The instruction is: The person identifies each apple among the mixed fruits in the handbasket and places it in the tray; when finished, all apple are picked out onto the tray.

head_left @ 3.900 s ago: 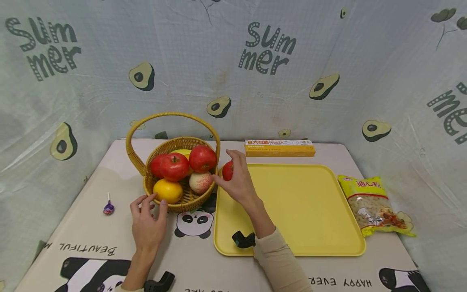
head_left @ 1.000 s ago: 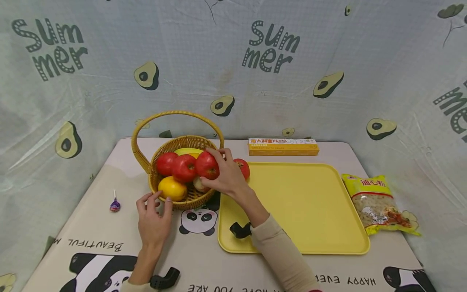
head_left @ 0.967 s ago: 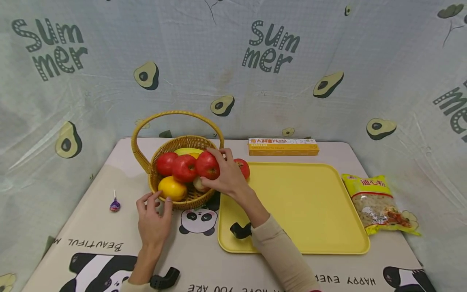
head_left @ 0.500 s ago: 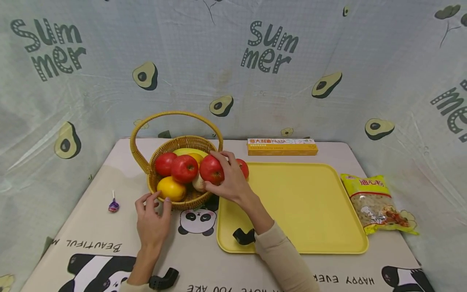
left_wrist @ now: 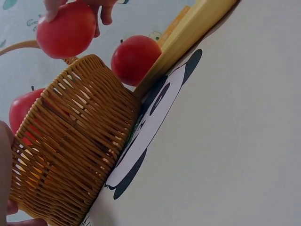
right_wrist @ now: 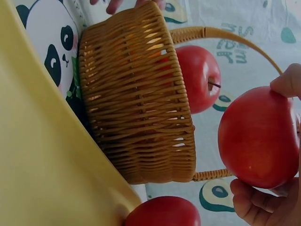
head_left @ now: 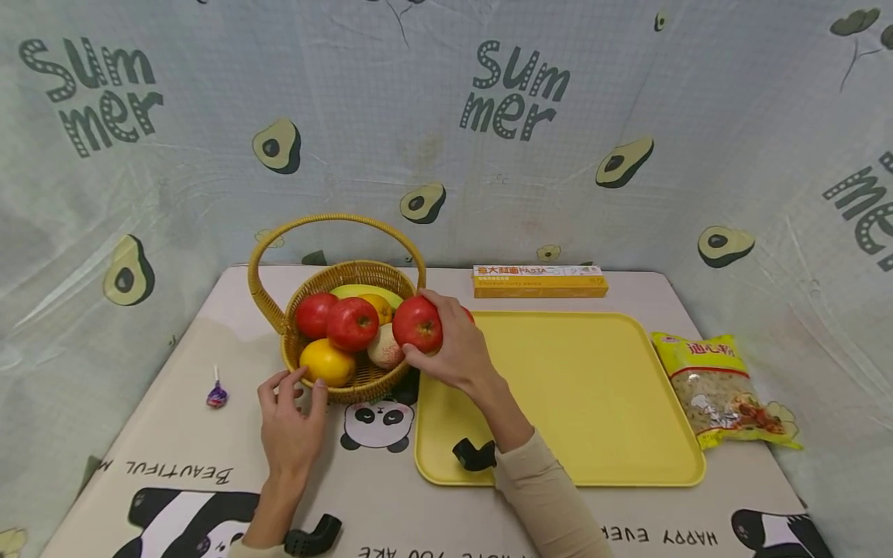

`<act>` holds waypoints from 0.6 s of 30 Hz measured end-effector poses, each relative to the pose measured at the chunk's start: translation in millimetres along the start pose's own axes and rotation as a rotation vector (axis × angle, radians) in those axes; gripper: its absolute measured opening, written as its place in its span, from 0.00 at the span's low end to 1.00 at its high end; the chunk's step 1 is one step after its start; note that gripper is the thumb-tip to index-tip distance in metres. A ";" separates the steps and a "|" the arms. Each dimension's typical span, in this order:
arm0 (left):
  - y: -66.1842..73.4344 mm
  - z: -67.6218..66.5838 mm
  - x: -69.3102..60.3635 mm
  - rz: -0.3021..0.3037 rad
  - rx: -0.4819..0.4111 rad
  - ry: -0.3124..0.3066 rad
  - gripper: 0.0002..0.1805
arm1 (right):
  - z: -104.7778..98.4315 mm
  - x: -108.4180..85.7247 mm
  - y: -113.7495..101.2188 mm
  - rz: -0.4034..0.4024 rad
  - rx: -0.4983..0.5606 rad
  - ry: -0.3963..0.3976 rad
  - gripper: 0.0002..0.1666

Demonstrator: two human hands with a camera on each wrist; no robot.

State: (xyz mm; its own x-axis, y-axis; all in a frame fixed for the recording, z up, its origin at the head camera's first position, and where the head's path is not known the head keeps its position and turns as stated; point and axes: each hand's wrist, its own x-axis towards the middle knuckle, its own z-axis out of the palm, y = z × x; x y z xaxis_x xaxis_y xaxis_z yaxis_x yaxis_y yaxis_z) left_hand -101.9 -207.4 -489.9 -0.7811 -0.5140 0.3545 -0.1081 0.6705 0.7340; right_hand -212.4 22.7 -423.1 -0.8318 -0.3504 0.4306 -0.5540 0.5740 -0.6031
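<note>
My right hand [head_left: 456,349] grips a red apple [head_left: 418,324] at the right rim of the wicker basket [head_left: 359,267]; the right wrist view shows this apple [right_wrist: 258,137] raised beside the basket wall [right_wrist: 134,103], thumb on one side and fingers on the other. My left hand [head_left: 291,422] holds the basket's front-left rim with its fingertips. Inside the basket are two red apples [head_left: 353,324], a yellow fruit [head_left: 327,363], a pale speckled peach [head_left: 386,347], an orange fruit [head_left: 377,307] and something long and yellow [head_left: 366,292]. Another red apple [left_wrist: 135,60] lies by the tray, mostly behind my right hand in the head view.
A yellow tray [head_left: 572,395] lies right of the basket. Behind it is a pasta box [head_left: 540,282], and to its right a bag of pasta [head_left: 718,391]. A lollipop [head_left: 217,395] lies on the left. The basket's handle [head_left: 335,218] arches above it.
My right hand has moved right with the apple, from over the basket's middle to its right rim, uncovering the peach. Earlier it was at the other apple by the tray. My left hand stays at the rim.
</note>
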 end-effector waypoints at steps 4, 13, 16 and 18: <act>-0.1 1.4 -0.1 -0.010 0.004 -0.013 0.22 | -5.5 -0.4 0.9 0.043 0.006 0.005 0.47; 0.6 1.1 0.2 -0.009 0.011 -0.015 0.22 | -15.6 0.6 7.8 0.116 -0.015 0.037 0.46; 0.5 0.3 -0.1 -0.011 0.014 -0.015 0.22 | -18.6 1.0 11.5 0.132 -0.019 0.054 0.46; 0.6 -0.2 -0.2 -0.015 0.016 -0.016 0.23 | -20.3 1.3 14.5 0.140 -0.020 0.068 0.46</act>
State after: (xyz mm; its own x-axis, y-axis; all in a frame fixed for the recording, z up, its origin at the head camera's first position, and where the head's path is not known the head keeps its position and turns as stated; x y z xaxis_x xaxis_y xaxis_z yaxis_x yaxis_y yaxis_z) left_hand -101.7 -207.0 -489.4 -0.7889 -0.5158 0.3341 -0.1295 0.6709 0.7301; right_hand -220.8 45.6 -417.6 -0.8963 -0.2149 0.3880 -0.4310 0.6284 -0.6476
